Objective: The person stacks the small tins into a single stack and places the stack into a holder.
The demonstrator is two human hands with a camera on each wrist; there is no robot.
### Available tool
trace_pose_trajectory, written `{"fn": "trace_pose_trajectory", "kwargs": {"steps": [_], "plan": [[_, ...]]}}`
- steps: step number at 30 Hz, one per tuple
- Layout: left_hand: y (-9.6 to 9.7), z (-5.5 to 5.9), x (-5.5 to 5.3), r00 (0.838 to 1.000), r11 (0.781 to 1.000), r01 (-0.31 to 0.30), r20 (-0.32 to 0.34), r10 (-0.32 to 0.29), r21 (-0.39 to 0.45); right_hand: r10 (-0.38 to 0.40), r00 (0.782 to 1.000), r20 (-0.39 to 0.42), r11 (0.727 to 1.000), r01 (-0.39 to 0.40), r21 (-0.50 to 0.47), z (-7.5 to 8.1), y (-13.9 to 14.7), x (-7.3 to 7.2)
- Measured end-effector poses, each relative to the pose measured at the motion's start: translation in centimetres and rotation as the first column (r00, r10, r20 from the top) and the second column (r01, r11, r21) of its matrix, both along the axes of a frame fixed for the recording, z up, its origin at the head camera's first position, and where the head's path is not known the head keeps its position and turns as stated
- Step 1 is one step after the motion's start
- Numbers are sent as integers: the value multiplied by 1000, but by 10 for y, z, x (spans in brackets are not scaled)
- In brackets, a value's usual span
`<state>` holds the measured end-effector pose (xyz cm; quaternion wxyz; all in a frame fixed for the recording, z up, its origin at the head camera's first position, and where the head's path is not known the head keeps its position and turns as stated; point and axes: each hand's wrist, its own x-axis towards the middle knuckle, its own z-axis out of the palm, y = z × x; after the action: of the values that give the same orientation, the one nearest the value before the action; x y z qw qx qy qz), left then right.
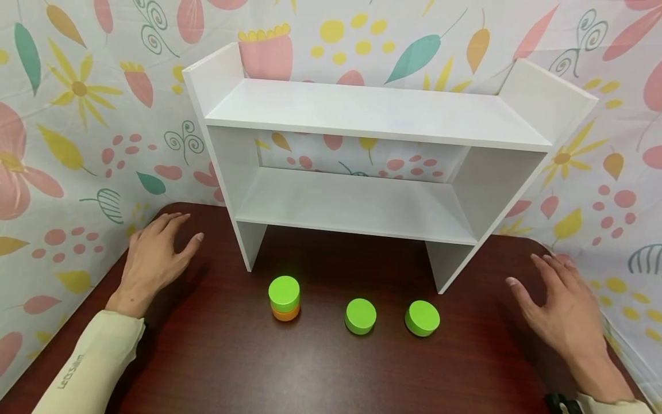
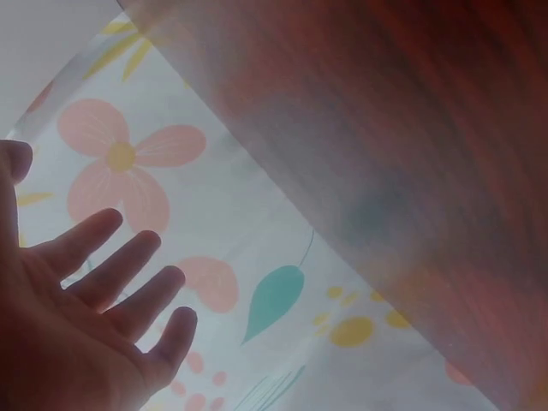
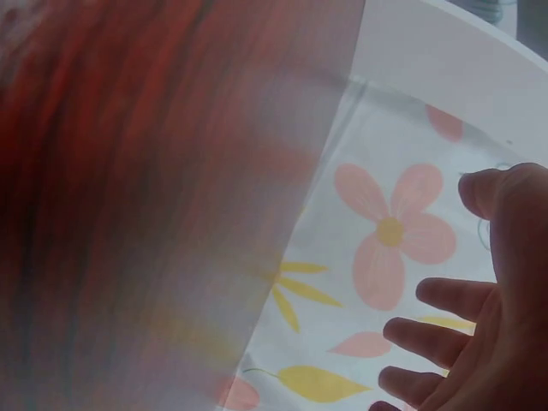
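My left hand [image 1: 155,253] is at the left side of the dark wooden table, left of the white shelf, with fingers spread and nothing held. My right hand [image 1: 564,305] is at the right side, likewise with spread fingers and nothing in them. Between the hands, in front of the shelf, are small round pieces. At the left, a green round piece [image 1: 284,292] sits on top of an orange one [image 1: 287,313]. Farther right stand two separate green round pieces, a middle one [image 1: 361,316] and a right one [image 1: 422,318]. Both wrist views show loosely extended fingers.
A white two-tier shelf [image 1: 357,215] with raised side panels stands at the back of the table [image 1: 331,374]. A patterned curtain [image 1: 77,144] with flowers and leaves hangs behind the table and along both sides.
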<state>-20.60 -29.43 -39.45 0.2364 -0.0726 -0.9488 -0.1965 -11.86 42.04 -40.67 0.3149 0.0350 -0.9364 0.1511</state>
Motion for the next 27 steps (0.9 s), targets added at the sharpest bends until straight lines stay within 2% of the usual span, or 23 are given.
{"fn": "trace_pose_trajectory", "kwargs": {"steps": [5, 13, 20, 24, 27], "plan": [[1, 1, -1, 1000, 1000, 7, -3, -7, 15, 4, 1000, 20, 1000, -3, -30, 2, -2, 3], [1, 1, 0, 1000, 999, 5, 7, -6, 43, -40, 996, 81, 998, 43, -45, 5, -7, 4], [4, 0, 0, 1000, 999, 13, 18, -13, 42, -52, 995, 86, 997, 57, -50, 5, -10, 4], [5, 0, 1, 1000, 999, 13, 11, -13, 40, -66, 991, 118, 996, 72, -49, 6, -13, 5], [6, 0, 2, 1000, 999, 22, -9, -21, 30, -59, 992, 112, 996, 66, -54, 5, -15, 5]]}}
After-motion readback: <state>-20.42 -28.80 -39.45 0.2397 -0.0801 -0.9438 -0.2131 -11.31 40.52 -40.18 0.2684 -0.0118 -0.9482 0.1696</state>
